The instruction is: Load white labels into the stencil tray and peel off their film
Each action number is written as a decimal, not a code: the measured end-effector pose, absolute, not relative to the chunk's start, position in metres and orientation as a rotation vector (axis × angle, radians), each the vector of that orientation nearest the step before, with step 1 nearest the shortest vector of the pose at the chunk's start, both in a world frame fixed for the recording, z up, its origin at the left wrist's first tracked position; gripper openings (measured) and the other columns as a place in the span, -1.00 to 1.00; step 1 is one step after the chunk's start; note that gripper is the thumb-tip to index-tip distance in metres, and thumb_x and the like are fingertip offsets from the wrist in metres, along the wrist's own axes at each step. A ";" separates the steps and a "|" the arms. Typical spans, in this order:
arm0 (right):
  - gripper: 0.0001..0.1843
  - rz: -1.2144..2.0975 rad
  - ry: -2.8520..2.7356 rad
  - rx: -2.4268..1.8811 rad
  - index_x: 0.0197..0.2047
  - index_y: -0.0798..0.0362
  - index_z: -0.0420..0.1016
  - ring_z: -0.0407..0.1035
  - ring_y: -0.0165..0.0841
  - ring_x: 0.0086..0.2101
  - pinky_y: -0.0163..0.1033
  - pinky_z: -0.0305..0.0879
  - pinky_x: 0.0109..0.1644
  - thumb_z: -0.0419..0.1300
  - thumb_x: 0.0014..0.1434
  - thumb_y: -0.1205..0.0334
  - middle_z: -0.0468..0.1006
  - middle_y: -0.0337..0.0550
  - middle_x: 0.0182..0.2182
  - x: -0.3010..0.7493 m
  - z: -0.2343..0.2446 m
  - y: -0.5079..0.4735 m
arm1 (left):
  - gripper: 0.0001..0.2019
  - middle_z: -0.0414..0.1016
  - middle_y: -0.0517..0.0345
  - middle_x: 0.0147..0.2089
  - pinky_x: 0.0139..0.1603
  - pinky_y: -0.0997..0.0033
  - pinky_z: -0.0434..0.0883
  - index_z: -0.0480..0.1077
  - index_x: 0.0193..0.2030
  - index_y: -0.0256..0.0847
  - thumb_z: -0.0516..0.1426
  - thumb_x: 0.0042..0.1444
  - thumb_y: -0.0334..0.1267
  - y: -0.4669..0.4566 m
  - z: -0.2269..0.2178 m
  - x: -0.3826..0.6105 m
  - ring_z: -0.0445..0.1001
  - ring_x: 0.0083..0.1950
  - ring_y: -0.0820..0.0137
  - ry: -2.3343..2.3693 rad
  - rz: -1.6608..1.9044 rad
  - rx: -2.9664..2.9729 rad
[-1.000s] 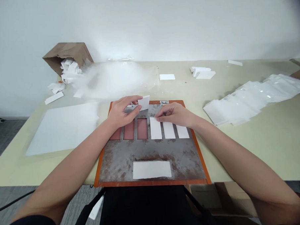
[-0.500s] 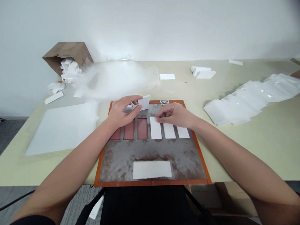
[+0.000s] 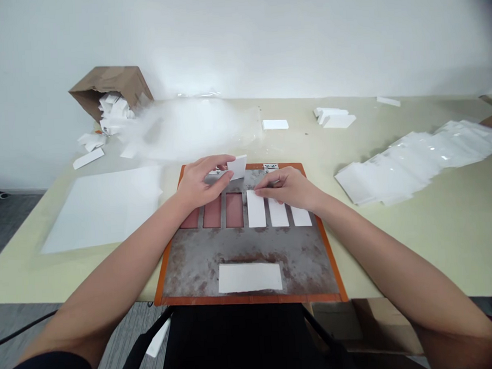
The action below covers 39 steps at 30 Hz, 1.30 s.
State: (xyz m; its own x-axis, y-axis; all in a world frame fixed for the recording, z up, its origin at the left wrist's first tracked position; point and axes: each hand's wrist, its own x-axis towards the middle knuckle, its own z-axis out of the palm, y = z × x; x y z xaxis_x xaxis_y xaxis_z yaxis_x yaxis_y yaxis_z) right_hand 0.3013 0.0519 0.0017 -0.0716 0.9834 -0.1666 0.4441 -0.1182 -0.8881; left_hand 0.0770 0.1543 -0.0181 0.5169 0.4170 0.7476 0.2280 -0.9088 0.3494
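Note:
A grey metal plate with an orange frame lies at the table's front edge. Its row of rectangular slots shows reddish bottoms on the left, such as the slot beside the middle. White cards fill the three right-hand slots, the nearest being a white card right of centre. Over the plate's upper left, my left hand pinches a small stack of white cards between thumb and fingers. My right hand is closed, with thumb and fingertips at the top edge of the card right of centre. A wide white strip lies low on the plate.
A tipped cardboard box spills white pieces at the back left. White sheets lie to the left. Overlapping clear packets fan out on the right. Loose white blocks and a single block sit towards the wall.

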 end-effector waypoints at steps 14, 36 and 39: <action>-0.80 1.078 -1.594 -1.646 -0.29 -0.06 0.66 0.38 -0.40 -0.42 -0.23 0.28 -0.37 0.37 0.00 0.06 0.60 -0.22 -0.36 0.304 -0.002 0.054 | -0.78 0.67 0.15 -0.21 -0.16 0.44 0.54 0.52 -0.03 -0.14 0.17 0.22 -0.19 0.154 -0.017 0.077 0.62 -0.27 0.42 0.578 1.317 2.561; -0.58 -0.592 -2.137 -1.581 0.21 -0.18 0.44 0.42 -0.45 -0.39 -0.31 0.03 -0.56 -0.01 0.36 0.25 0.54 -0.13 0.06 0.290 0.001 0.061 | -0.76 0.67 0.14 -0.15 -0.10 0.46 0.53 0.49 0.02 -0.16 0.17 0.21 -0.30 0.153 -0.018 0.077 0.62 -0.22 0.45 0.475 1.320 2.526; -0.65 -0.721 -2.151 -1.442 0.15 -0.15 0.50 0.43 -0.49 -0.42 -0.31 0.09 -0.53 0.07 0.35 0.22 0.61 -0.15 -0.01 0.295 -0.003 0.064 | -0.75 0.67 0.14 -0.12 -0.09 0.45 0.54 0.48 0.03 -0.15 0.17 0.21 -0.30 0.153 -0.018 0.077 0.62 -0.21 0.44 0.462 1.305 2.524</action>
State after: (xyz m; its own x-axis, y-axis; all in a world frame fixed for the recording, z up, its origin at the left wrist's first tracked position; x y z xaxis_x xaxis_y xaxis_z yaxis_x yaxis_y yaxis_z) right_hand 0.2950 0.0640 -0.0029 -0.3522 0.6975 0.6240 0.9327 0.3168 0.1724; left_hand 0.0768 0.1533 -0.0183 0.5454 0.3945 0.7395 0.1588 -0.9150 0.3710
